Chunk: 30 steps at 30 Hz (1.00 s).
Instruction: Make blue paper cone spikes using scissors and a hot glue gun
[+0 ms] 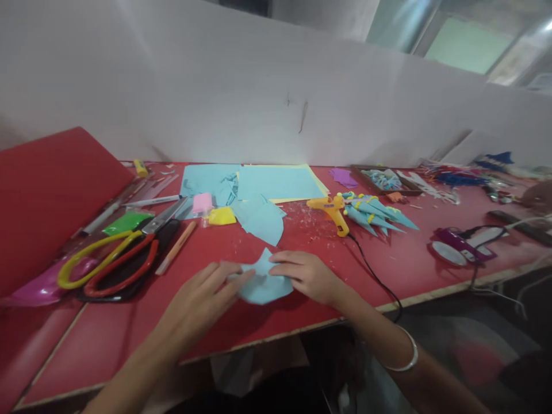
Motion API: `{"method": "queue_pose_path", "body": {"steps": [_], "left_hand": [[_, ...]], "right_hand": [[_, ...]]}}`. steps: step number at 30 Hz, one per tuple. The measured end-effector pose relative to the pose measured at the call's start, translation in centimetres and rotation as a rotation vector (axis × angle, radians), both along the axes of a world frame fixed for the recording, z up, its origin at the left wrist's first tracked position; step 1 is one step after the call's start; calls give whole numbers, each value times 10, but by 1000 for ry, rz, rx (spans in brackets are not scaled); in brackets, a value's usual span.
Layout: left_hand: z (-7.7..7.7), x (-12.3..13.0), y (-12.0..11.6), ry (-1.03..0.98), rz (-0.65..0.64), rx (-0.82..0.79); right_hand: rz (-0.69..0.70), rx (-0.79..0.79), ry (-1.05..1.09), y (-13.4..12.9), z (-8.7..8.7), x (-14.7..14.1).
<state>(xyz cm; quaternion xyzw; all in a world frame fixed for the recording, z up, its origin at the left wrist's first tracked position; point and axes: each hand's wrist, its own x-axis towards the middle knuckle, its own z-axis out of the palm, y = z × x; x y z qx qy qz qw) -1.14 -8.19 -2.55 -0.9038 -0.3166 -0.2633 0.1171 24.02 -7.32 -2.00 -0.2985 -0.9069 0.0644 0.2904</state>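
A light blue piece of paper (264, 289) with a pointed top lies near the table's front edge, between both hands. My left hand (213, 288) grips its left side, the thumb on top and the other fingers bent at the edge. On the right side, the fingers of my right hand (311, 277) press down on the sheet, thumb tucked underneath or out of sight. Just beyond are more cut light blue pieces (263, 223), overlapping one another. To the right of these rests a yellow glue gun (331, 211), beside several blue paper cones (379, 214) with yellow trim.
Large scissors (146, 244) with yellow and red handles lie left, by an orange stick (176, 248). Light blue sheets (276, 183) lie by the wall. A brown tray (409, 188) holds small scraps. A black cord (371, 267) hangs over the front edge near my right arm.
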Motion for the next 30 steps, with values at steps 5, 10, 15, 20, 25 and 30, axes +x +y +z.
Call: {"method": "queue_pose_path", "body": {"steps": [5, 10, 15, 20, 25, 30], "left_hand": [[0, 2, -21, 126, -10, 27], [5, 22, -32, 289, -31, 24], [9, 46, -43, 322, 138, -159], [6, 48, -48, 230, 148, -306], [-3, 21, -44, 124, 69, -313], [-2, 14, -42, 134, 127, -113]], "right_hand": [[45, -375, -62, -2, -3, 6], [-103, -320, -243, -34, 23, 2], [-97, -335, -253, -61, 24, -19], [-228, -328, -186, -63, 2, -32], [-264, -301, -81, -67, -4, -31], [-277, -136, -77, -71, -6, -47]]}}
